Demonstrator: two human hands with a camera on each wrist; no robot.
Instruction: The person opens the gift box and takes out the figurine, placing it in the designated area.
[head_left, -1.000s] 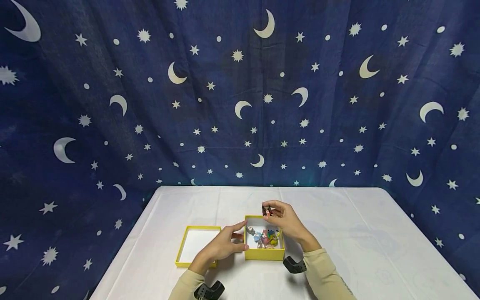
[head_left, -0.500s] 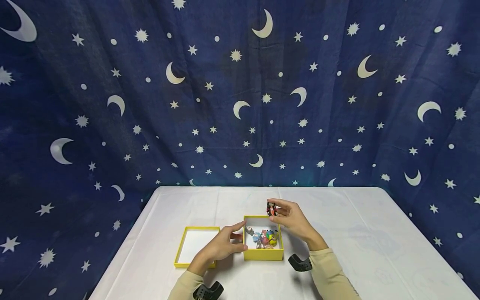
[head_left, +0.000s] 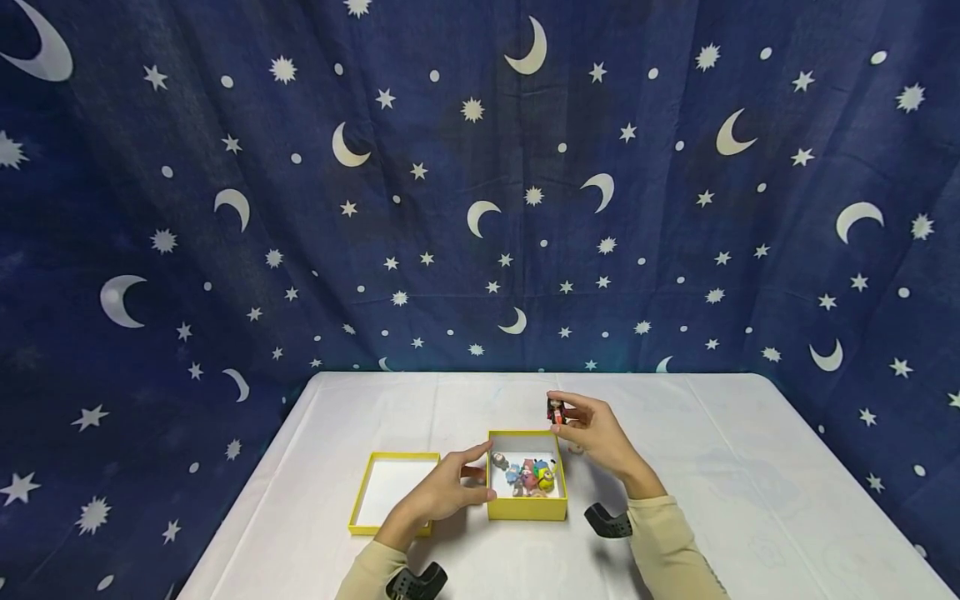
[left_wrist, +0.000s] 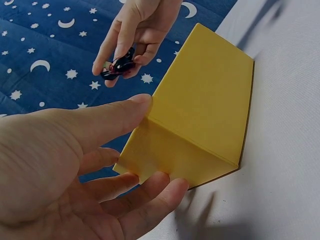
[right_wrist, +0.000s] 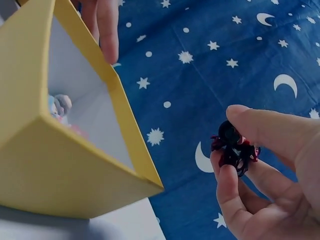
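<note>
My right hand (head_left: 606, 437) pinches a small figurine (head_left: 556, 411) with long black hair and red clothing, raised above the box's far right corner. In the right wrist view the figurine (right_wrist: 232, 147) is between thumb and fingertips. An open yellow box (head_left: 528, 509) with white insides stands on the table. My left hand (head_left: 444, 489) rests against its left side, thumb at the near corner and the other fingers fairly straight along the wall. Several small figurines lie inside the box, among them a yellow Minion figure (head_left: 545, 478), a pink one (head_left: 528, 475) and a pale blue one (head_left: 513, 474).
A yellow-edged lid (head_left: 393, 493) lies inside up left of the box, partly behind the left forearm. White cloth covers the table (head_left: 697, 467). Behind it hangs a dark blue curtain (head_left: 450, 183) with moons and stars. Each wrist wears a black camera mount (head_left: 608, 522).
My right hand has moved right and slightly up with the black-haired figurine, turning its front more towards the head camera. The left hand stays at the box.
</note>
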